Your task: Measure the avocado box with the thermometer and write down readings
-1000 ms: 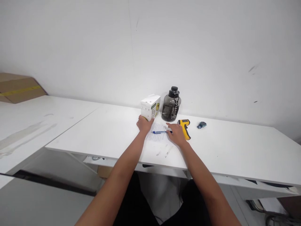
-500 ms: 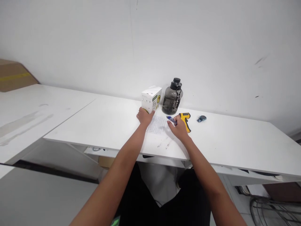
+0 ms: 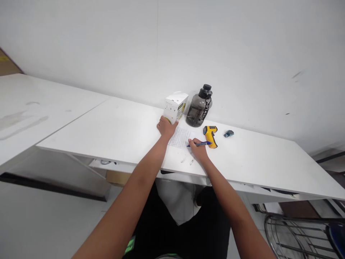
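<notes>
At the far left, a brown cardboard box with yellow tape [image 3: 8, 66] shows only in part, by the back edge of the adjoining white surface. A seam separates that surface from the long white bench [image 3: 129, 126]. Next, nearer the back edge than the front, the left hand [image 3: 166, 127] is closed around the lower near part of a white cardboard box with green and yellow print [image 3: 172, 108], which stands upright. Just right of it, on the front-edge side, a thin white sheet of paper covered in lines of writing [image 3: 179, 137] lies flat. At the sheet's right side, the right hand [image 3: 198, 148] grips a slim blue pen [image 3: 201, 143] between thumb and fingers, one end pointing left (whether it touches the paper I cannot tell). Behind, close to the back edge, stands a smoky grey see-through bottle with a black cap [image 3: 198, 109]. Further right lies a yellow and black pistol-shaped device [image 3: 210, 136], just beside the pen's right end. Rightmost, a small teal object [image 3: 229, 133] rests towards the back edge (its exact nature is unclear).
</notes>
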`<state>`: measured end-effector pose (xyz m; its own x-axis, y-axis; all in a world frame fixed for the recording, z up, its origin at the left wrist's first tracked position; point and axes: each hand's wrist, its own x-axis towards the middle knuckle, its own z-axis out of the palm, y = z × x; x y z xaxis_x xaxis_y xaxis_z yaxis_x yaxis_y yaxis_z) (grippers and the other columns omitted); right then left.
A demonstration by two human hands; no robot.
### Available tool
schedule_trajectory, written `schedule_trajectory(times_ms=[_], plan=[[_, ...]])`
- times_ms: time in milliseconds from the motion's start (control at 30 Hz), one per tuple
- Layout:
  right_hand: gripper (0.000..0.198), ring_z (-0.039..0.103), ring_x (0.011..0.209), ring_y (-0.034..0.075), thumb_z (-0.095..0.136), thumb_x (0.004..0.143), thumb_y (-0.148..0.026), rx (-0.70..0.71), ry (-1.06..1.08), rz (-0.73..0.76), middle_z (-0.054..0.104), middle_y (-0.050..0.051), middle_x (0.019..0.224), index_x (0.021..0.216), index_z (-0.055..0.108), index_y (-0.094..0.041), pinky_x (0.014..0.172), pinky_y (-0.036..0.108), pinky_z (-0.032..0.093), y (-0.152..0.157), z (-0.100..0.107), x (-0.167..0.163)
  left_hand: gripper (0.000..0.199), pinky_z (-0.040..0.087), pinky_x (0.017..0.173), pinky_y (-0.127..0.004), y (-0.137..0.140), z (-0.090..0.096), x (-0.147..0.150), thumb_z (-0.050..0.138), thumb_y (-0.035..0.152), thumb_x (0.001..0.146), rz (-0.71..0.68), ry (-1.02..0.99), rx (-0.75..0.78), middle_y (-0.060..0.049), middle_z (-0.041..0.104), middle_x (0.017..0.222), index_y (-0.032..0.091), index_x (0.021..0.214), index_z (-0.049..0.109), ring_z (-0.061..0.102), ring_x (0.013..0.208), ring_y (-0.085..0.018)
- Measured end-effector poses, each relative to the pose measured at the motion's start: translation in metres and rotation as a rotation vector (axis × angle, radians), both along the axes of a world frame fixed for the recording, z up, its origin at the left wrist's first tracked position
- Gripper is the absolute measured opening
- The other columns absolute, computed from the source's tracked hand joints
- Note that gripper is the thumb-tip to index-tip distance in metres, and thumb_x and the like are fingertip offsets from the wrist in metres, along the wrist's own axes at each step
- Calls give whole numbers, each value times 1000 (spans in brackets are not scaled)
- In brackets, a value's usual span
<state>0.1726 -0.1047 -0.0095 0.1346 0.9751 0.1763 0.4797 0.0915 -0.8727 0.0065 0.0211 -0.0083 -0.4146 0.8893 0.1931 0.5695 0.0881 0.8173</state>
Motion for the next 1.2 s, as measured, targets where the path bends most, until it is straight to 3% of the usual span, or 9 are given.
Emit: schedule_trajectory(times_ms=[267,933,1200], plan=[[40,47,64,17,59,81,-59,-29,27,22,50,-3,57,60,51,-26,67,32,41,2,2,1,81,32,124,-57,2,-1,1,84,41,80,-13,0,6,-24,60,146,17,144,40,55,143,-43],[40,44,63,16,59,79,-56,-10,55,38,46,-3,55,56,44,-26,67,33,38,2,0,2,79,34,126,-49,-4,5,2,79,46,85,-15,65,-56,-24,60,148,13,146,41,55,145,-37],[39,42,63,15,58,78,-55,1,55,29,45,-4,56,57,42,-26,66,32,37,2,-1,3,78,34,126,-51,-2,4,3,80,46,83,1,61,-45,-23,62,146,14,144,42,56,143,-39]])
